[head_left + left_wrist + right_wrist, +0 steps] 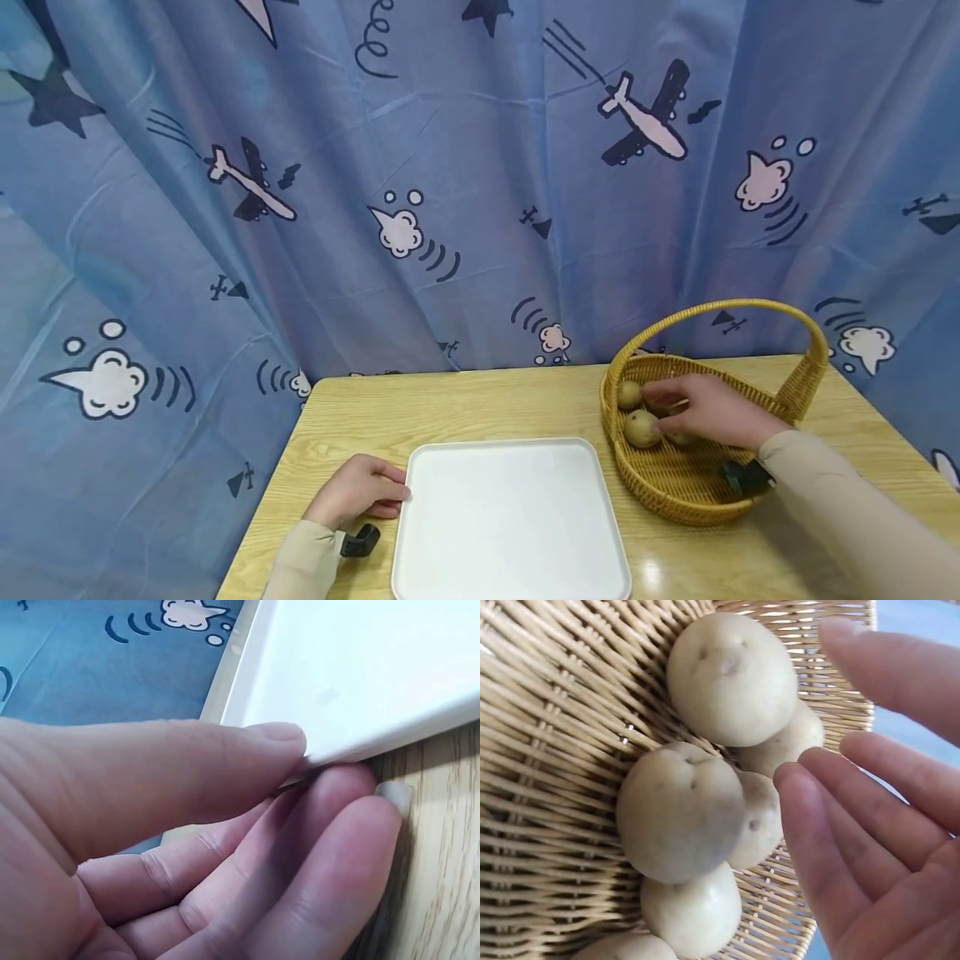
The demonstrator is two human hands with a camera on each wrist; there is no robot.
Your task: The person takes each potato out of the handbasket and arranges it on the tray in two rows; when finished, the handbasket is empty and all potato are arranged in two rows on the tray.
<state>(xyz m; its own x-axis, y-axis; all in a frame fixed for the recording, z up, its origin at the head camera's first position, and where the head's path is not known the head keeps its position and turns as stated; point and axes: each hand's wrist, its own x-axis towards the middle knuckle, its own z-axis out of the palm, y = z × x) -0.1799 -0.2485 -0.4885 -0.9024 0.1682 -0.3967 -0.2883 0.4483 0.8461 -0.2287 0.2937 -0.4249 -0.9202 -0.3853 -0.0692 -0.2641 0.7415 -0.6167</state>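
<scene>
In the head view, the white tray [502, 525] lies flat on the table [450, 408] in front of you, probably set there because both hands can reach it. Your left hand [358, 490] is at the tray's left edge — likely to stop it sliding. The wicker basket [667, 502] stands to the tray's right, reaching past its far edge; your right hand [708, 408] is inside, over the potatoes [642, 428], which sit toward the tray's side of the basket.

In the left wrist view, your thumb lies over the tray's rim with the fingers curled beneath, pinching the edge; the hold looks meant for steadying rather than lifting.

In the right wrist view, the potatoes crowd together, seemingly held in by the woven wall. Your fingers are parted and grip nothing — a spread that seems suited to something round. You cannot tell here whether a fingertip touches one.
</scene>
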